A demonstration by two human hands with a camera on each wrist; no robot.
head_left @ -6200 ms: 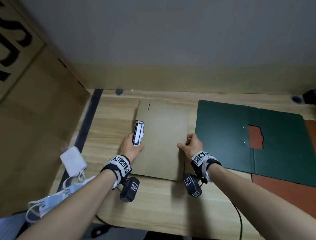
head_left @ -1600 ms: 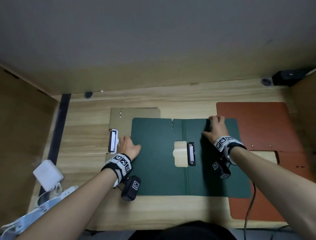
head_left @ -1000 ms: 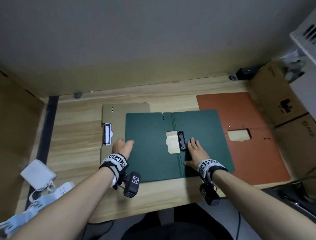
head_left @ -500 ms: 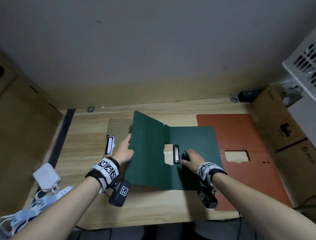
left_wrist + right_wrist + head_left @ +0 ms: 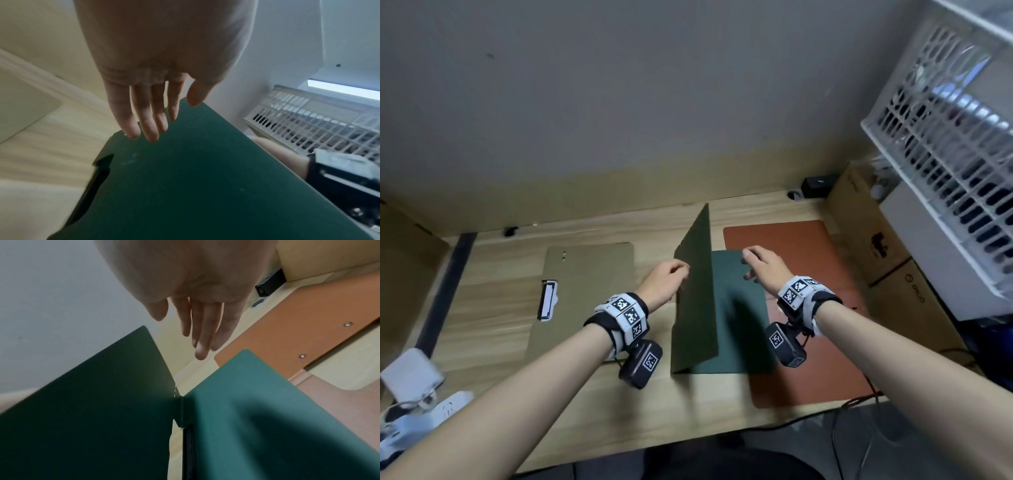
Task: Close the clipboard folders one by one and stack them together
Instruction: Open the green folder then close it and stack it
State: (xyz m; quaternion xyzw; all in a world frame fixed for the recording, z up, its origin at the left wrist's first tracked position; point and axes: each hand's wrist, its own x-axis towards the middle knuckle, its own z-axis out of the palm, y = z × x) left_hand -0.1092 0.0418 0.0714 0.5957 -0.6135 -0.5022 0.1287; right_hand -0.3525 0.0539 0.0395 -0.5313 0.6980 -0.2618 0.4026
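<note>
On the wooden desk [image 5: 482, 329] the green clipboard folder [image 5: 736, 329] lies between two others, its back panel flat and its left cover [image 5: 695, 294] raised almost upright on the spine. The left hand [image 5: 666, 284] is on the outer face of that cover, near its top edge; in the left wrist view its fingers [image 5: 152, 120] reach out straight and slightly spread over the green board, gripping nothing. The right hand [image 5: 765, 269] hovers above the flat right panel, clear of it, with fingers [image 5: 203, 335] extended and loose, holding nothing. In the right wrist view the black clip [image 5: 188, 451] of the green folder shows along the spine, between the raised cover and the flat panel.

To the left lies the tan clipboard folder [image 5: 582, 298], closed and flat, its white clip [image 5: 548, 299] at the left edge. To the right, partly under the green one, lies the orange clipboard folder [image 5: 808, 363], open and flat.

A white charger [image 5: 409, 375] and a power strip [image 5: 431, 411] sit at the near left corner. Cardboard boxes [image 5: 887, 274] stand at the right, and a white lattice basket [image 5: 948, 144] is above them.
</note>
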